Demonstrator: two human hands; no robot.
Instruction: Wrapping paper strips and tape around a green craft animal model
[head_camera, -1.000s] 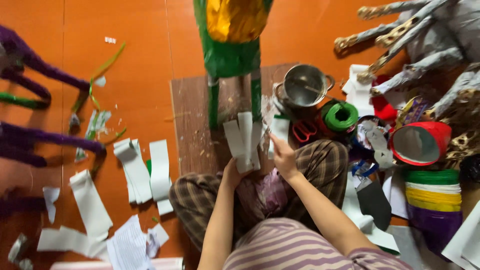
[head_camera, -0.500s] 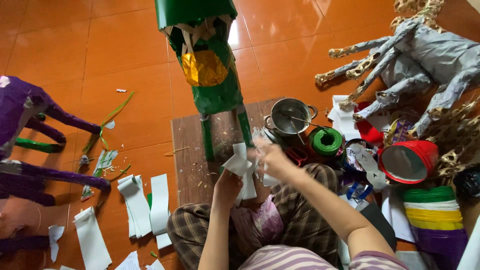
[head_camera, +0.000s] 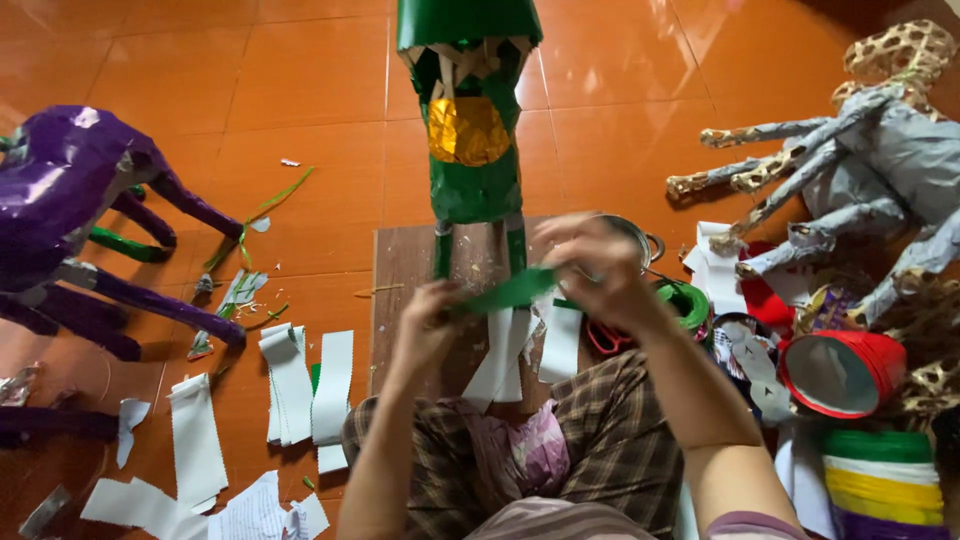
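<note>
The green paper-covered figure (head_camera: 470, 130), with its gold foil disc (head_camera: 468, 131) and toothed mouth, is now seen nearer and higher in the view than half a second ago, standing on the brown wooden board (head_camera: 405, 265) on the orange tiled floor (head_camera: 300, 80). The purple figure (head_camera: 80, 200) is seen at the left and the grey and spotted figures (head_camera: 860, 150) at the right. The white paper strips held in front of the chest a moment ago are now seen hanging below the hands, and a green strip (head_camera: 510, 292) has appeared between the two hands, so the covering work seems to have passed from white paper to green. The right hand (head_camera: 590, 270) is raised and blurred, its fingers closed on the right end of the green strip, in front of the metal pot (head_camera: 640, 235). The left hand (head_camera: 430, 325) is lower, curled and pinched on the left end, with the white strips (head_camera: 510, 355) hanging beneath.
</note>
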